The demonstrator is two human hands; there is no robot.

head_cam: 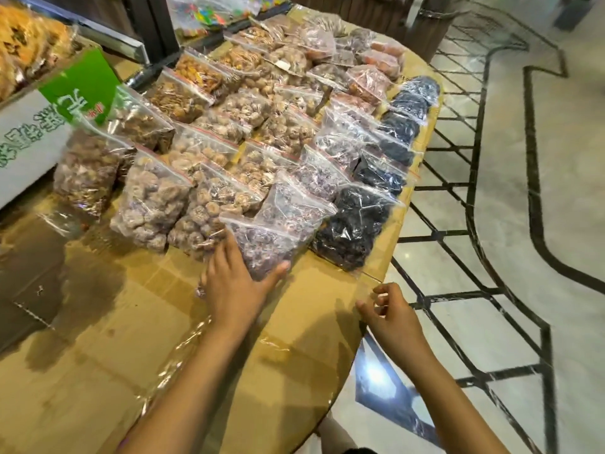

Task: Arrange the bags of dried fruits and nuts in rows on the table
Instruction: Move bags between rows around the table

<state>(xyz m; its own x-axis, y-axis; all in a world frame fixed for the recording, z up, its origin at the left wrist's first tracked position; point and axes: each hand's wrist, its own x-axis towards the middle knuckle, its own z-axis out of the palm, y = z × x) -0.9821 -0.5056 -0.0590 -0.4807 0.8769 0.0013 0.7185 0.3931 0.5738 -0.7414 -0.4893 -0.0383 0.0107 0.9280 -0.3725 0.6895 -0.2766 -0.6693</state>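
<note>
Nearest the viewer, two bare forearms reach over a cardboard-covered table (108, 339). The right hand (389, 314) hovers at the table's edge, its fingers (379, 291) loosely curled around nothing, apparently kept free for the next bag. The left hand (234, 286) lies flat, fingers spread narrowly along the near edge of a bag of purplish dried fruit (275, 234), thumb (278, 268) against its lower right corner; whether it grips or merely presses the plastic cannot be told. The hold suggests nudging this bag into line at the front of its row. Just beyond the fingertips, the bag overlaps its neighbour behind. To the left of the fingers, bags of pale brown fruit (150, 204) head adjoining rows; to the right of the thumb, a bag of black fruit (353, 227) fronts the outermost row. Rows run away from the fingers, sorted by colour, presumably for display. A green-and-white carton (49, 122) stands well off to the left.
</note>
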